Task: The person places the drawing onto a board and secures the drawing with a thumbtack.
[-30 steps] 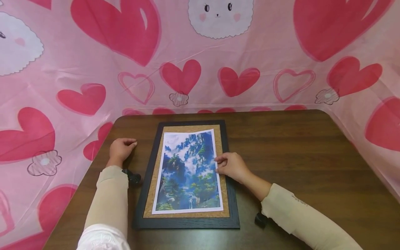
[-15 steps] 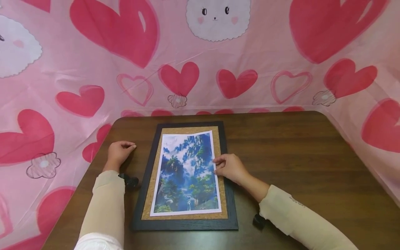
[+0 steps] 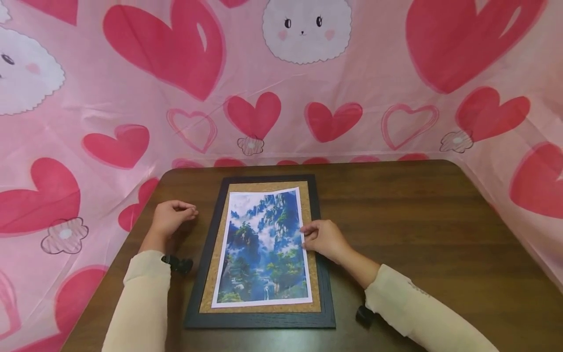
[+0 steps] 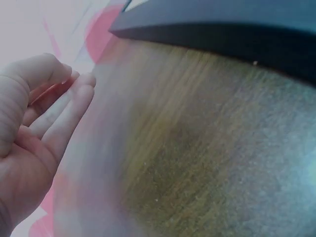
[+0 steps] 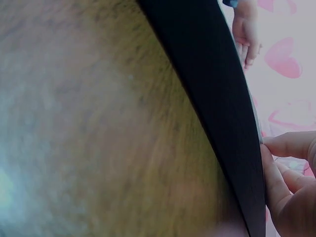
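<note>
Paper landscape print (image 3: pixel 264 248), speckled cork (image 3: pixel 264 187), rectangular black frame (image 3: pixel 259 320)

Lost to sight under and around the right hand (image 3: pixel 326 240) and the left hand (image 3: pixel 170 219)

Under the right hand, a stretch of the print's edge, the cork (image 3: pixel 313 274) and the black frame (image 3: pixel 326 296) is hidden; behind it, marks on the right sleeve (image 3: pixel 422 313) are too small to read, and that sleeve runs off the bottom edge. Close up, the left hand is cropped at the wrist, the frame beyond its fingertips is cut off, and the tabletop (image 4: pixel 173 163) beside it blurs. Before the right hand's fingertips, the frame's side hides nearly all of the print (image 3: pixel 264 249).
</note>
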A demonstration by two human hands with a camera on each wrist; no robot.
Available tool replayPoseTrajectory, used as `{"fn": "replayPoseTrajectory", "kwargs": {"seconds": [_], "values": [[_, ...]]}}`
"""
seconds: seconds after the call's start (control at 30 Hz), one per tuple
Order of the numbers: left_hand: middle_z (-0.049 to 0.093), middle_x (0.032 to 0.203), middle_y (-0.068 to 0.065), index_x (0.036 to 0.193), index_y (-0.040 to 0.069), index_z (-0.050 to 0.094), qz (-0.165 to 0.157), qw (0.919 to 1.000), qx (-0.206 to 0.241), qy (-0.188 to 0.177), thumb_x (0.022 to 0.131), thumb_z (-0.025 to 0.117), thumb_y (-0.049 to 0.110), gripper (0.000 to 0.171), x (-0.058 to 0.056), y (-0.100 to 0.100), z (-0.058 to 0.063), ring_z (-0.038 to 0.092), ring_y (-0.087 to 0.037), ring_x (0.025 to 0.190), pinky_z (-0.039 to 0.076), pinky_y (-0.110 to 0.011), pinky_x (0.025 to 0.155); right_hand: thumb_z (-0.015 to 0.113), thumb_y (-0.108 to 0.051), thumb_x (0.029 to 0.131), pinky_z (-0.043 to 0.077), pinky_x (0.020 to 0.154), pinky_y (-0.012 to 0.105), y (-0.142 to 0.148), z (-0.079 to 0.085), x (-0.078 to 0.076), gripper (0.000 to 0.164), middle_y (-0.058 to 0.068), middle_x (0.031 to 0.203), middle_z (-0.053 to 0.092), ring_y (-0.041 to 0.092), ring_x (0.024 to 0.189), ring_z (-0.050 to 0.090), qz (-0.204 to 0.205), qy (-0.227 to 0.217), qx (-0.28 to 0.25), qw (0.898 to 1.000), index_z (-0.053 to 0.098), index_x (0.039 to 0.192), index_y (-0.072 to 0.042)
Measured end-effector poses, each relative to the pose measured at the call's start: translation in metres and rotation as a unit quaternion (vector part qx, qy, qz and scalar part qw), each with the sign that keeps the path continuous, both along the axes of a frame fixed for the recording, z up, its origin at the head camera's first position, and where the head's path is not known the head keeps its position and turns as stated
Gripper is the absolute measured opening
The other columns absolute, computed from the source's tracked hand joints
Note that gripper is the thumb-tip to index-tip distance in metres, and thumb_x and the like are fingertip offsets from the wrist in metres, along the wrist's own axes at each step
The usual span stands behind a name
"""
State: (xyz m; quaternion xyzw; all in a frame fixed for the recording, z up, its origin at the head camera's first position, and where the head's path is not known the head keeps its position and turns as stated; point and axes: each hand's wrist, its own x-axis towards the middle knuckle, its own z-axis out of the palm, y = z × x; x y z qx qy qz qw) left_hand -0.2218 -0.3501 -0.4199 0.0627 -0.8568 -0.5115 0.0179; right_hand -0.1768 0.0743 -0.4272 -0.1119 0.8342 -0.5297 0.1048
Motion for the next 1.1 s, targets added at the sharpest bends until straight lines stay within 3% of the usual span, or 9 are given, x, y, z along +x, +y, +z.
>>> {"fn": "replayPoseTrajectory", "kwargs": {"seconds": [0.13, 0.33, 0.53, 0.77, 0.97, 1.1], "values": [[0.065, 0.089, -0.018, 0.098, -0.006, 0.061, -0.029, 0.9994, -0.001, -0.017, 0.079, 0.067, 0.019, 0.031, 0.003, 0.006, 0.005, 0.065, -0.02, 0.075, 0.05, -0.028, 0.069, 0.074, 0.001, 0.066, 0.051, 0.058, 0.027, -0.001, 0.0, 0.0, 0.029, 0.005, 0.077, 0.064, 0.013, 0.066, 0.06, -0.009, -0.016, 0.006, 1.0, 0.066, 0.093, -0.004], [0.065, 0.092, -0.011, 0.099, 0.007, 0.065, -0.036, 0.9957, -0.07, -0.05, 0.075, 0.069, 0.034, 0.036, 0.006, 0.016, 0.011, 0.064, -0.02, 0.08, 0.049, -0.035, 0.077, 0.075, 0.001, 0.065, 0.05, 0.057, 0.027, -0.003, 0.0, 0.0, 0.029, 0.004, 0.075, 0.064, 0.013, 0.065, 0.06, -0.017, -0.021, 0.013, 1.0, 0.066, 0.092, -0.005], [0.064, 0.095, -0.007, 0.1, 0.012, 0.066, -0.044, 0.994, -0.094, -0.033, 0.077, 0.067, 0.035, 0.033, 0.008, 0.031, 0.014, 0.057, -0.023, 0.086, 0.049, -0.037, 0.076, 0.074, 0.001, 0.065, 0.05, 0.057, 0.027, -0.003, 0.002, 0.001, 0.029, 0.004, 0.076, 0.065, 0.013, 0.065, 0.06, -0.017, -0.019, 0.007, 1.0, 0.066, 0.092, -0.004], [0.062, 0.099, -0.004, 0.099, 0.011, 0.068, -0.074, 0.9945, -0.074, 0.003, 0.077, 0.067, 0.032, 0.031, 0.011, 0.055, 0.018, 0.055, -0.022, 0.089, 0.049, -0.035, 0.077, 0.074, 0.002, 0.066, 0.051, 0.058, 0.027, -0.002, 0.0, 0.0, 0.029, 0.005, 0.078, 0.065, 0.013, 0.066, 0.061, -0.012, -0.017, 0.0, 1.0, 0.066, 0.093, -0.004], [0.061, 0.095, -0.003, 0.096, 0.01, 0.069, -0.089, 0.9937, -0.066, 0.009, 0.079, 0.066, 0.026, 0.024, 0.007, 0.068, 0.018, 0.054, -0.022, 0.088, 0.049, -0.035, 0.077, 0.074, 0.003, 0.066, 0.051, 0.058, 0.027, -0.001, 0.0, 0.0, 0.029, 0.006, 0.078, 0.065, 0.014, 0.066, 0.06, -0.012, -0.019, -0.008, 1.0, 0.066, 0.093, -0.003], [0.061, 0.093, -0.003, 0.093, 0.009, 0.07, -0.099, 0.991, -0.083, 0.034, 0.078, 0.068, 0.02, 0.019, 0.002, 0.077, 0.016, 0.055, -0.022, 0.085, 0.05, -0.033, 0.073, 0.074, 0.003, 0.065, 0.051, 0.058, 0.027, -0.001, 0.0, 0.0, 0.029, 0.006, 0.078, 0.065, 0.014, 0.066, 0.061, -0.012, -0.018, -0.009, 1.0, 0.066, 0.093, -0.003]]}}
